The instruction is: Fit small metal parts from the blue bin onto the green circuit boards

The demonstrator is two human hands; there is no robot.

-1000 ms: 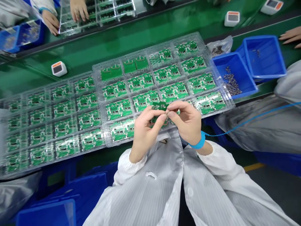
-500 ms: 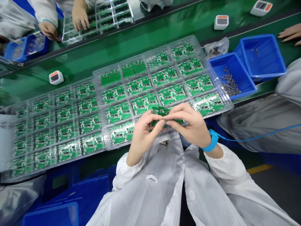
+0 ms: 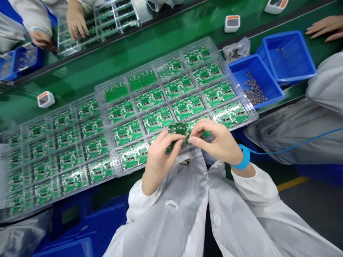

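Note:
A small green circuit board [image 3: 177,129] is held tilted above the front of a clear plastic tray [image 3: 117,170]. My left hand [image 3: 161,157] pinches it at its near edge between thumb and fingers. At the board's right edge, my right hand [image 3: 217,141] has its thumb and forefinger curled in a pinch. What lies between those right fingertips, if anything, is too small to make out. More circuit boards [image 3: 188,106] lie in the tray's compartments beneath and beyond both hands. A blue strap [image 3: 243,157] with a cord circles my right wrist.
A second tray of boards [image 3: 69,159] adjoins on the left. At the right are a blue bin [image 3: 253,87] of small metal parts, another blue bin [image 3: 289,59] and a plastic bag [image 3: 237,50]. Co-workers' hands [image 3: 76,21] are across the line; another hand [image 3: 325,28] is at right.
My right fingertips have drawn slightly apart from my left ones, and the board has tilted a little. The whole view has shifted, so the trays and bins appear further left.

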